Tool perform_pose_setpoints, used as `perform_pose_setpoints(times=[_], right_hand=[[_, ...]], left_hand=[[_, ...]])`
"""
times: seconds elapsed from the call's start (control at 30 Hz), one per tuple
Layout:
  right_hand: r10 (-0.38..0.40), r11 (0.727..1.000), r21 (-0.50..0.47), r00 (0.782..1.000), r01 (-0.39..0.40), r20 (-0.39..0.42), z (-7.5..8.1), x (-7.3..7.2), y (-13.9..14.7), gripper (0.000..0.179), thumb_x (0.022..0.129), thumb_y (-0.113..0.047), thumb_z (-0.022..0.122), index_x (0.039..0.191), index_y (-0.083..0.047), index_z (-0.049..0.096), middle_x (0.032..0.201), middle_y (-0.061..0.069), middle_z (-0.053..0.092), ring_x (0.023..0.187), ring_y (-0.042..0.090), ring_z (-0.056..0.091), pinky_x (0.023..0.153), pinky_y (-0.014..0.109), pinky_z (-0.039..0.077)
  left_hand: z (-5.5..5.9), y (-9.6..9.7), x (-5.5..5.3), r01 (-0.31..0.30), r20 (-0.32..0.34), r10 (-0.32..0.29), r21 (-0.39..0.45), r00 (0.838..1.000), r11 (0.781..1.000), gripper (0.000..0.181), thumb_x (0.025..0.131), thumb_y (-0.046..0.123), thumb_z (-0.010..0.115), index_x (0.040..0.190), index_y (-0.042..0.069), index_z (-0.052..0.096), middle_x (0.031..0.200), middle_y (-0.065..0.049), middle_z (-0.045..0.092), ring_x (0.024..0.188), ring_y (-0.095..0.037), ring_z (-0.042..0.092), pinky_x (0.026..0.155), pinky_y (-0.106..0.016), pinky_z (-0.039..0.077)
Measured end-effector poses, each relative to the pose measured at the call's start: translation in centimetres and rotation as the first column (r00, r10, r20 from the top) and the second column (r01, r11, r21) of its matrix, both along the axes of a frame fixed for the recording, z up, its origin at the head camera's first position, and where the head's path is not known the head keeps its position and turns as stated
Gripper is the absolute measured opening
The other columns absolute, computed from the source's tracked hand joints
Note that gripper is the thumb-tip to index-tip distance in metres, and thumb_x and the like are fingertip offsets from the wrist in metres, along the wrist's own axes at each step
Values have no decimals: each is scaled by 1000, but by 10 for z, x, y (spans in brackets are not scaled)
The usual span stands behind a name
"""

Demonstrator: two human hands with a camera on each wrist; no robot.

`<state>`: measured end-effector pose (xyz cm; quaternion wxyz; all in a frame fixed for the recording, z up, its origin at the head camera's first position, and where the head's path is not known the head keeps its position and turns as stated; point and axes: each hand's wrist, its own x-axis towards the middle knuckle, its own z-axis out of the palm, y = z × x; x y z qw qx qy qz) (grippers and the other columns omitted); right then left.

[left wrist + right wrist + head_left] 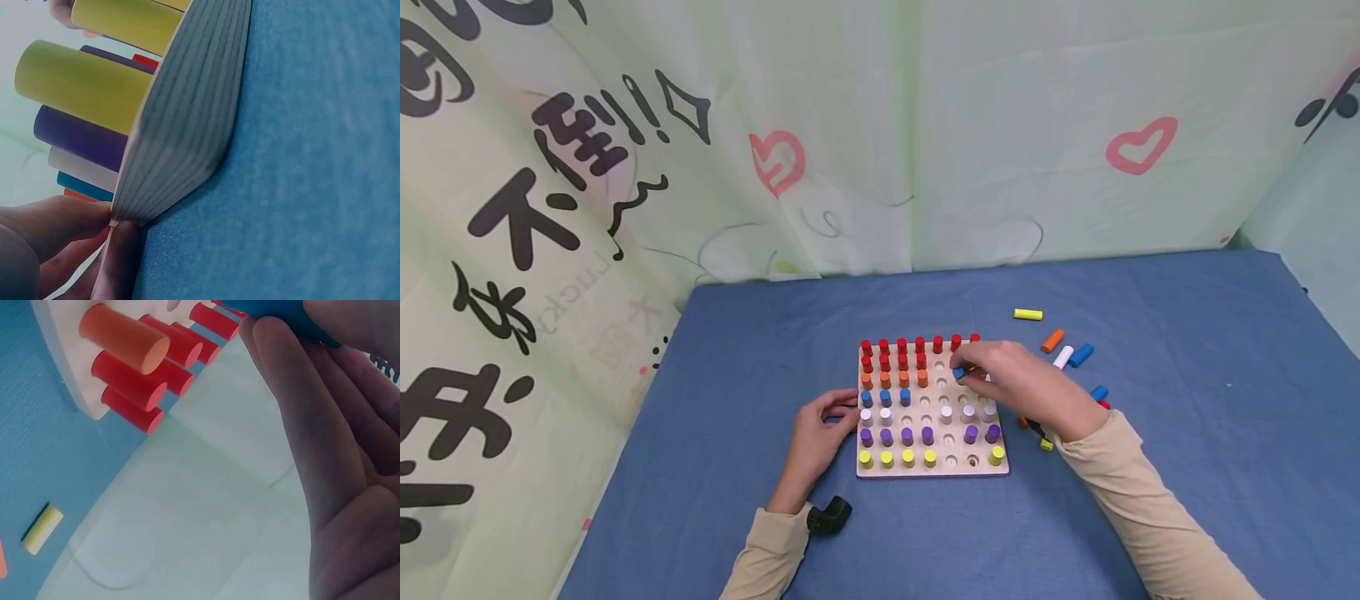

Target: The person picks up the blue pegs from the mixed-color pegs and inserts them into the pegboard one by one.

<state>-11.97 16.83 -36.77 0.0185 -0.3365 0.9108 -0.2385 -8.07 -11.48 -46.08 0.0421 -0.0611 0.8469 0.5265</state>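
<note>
A square wooden pegboard [880, 472] lies on the blue cloth with rows of coloured pegs and several bare holes. My left hand [820, 429] holds its left edge, thumb and fingers [122, 256] pinching the board's side [187, 119] in the left wrist view. Over the board's right part, my right hand [1022, 383] pinches a blue peg [958, 373] between thumb and fingers; the right wrist view shows that peg [281, 309] tilted and cut off at the top. Three blue pegs [886, 399] stand in one row at the left. The right hand hides some holes.
Loose pegs lie right of the board: a yellow peg [1027, 314] at the back, an orange peg [1052, 340], a white peg [1063, 357], a blue peg [1081, 355] and others partly behind the right arm. A printed curtain [962, 167] hangs behind the table.
</note>
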Motion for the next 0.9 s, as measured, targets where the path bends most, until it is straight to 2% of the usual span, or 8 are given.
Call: perform_pose_setpoints(times=[0.33,0.47,0.67,0.9], right_hand=[[57,998,-42,995,-53,83,0,-5,-10,16,86,4,71,102,-1,70,95,7,71,86,17,71,76,33,59],[81,996,-51,992,-76,96,1,-6,-14,15,87,5,69,101,-2,69,93,6,70,86,16,70,77,33,59],[83,997,-5,991,-83,104,1,-8,-20,17,87,3,70,102,-4,70,93,2,69,78,9,63,71,27,56],[76,995,51,990,-83,120,-2,-12,-27,16,88,-1,71,103,-5,71,94,2,70,78,10,62,71,27,55]], left_hand=[[0,0,0,2,-2,-2,5,1000,1000,32,93,16,70,124,13,68,116,-4,70,97,-18,66,81,-32,55],[0,0,0,0,-1,0,3,1000,1000,32,93,16,70,124,13,68,115,-4,70,97,-17,66,81,-31,55],[-1,0,-1,-3,3,3,2,1000,1000,32,93,17,70,124,13,68,116,-4,70,97,-17,65,81,-31,55],[-1,0,-2,-2,-2,2,5,1000,1000,32,92,16,70,124,13,68,116,-4,70,97,-18,65,80,-31,54]])
